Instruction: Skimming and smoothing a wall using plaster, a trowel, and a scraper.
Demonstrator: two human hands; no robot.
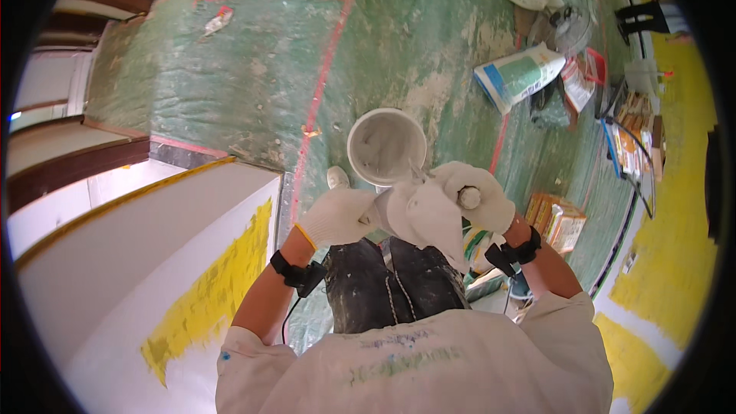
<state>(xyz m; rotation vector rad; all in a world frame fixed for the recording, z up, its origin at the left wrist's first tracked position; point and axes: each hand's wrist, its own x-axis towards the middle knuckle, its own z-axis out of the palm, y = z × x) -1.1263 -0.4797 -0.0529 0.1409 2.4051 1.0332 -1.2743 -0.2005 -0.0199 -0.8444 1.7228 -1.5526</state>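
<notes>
White knitted gloves cover both hands in front of my waist. My left hand (341,216) is closed at the edge of a broad, flat tool coated in white paste (433,218); its handle is hidden. My right hand (484,198) is wrapped round a tool like a putty knife, its pale round handle end (468,198) showing out of the fist. This tool's working end meets the coated one, and paste hides where they touch. Just beyond, a white bucket (353,146) stands on the floor, with greyish-white paste on its inside.
Green sheeting (429,8) with red tape lines covers the floor. A white, green and blue bag (521,77) lies at the right, near a clear round item (571,31). Cardboard boxes (556,222) stand nearer. A white partition (153,261) with yellow patches rises at the left.
</notes>
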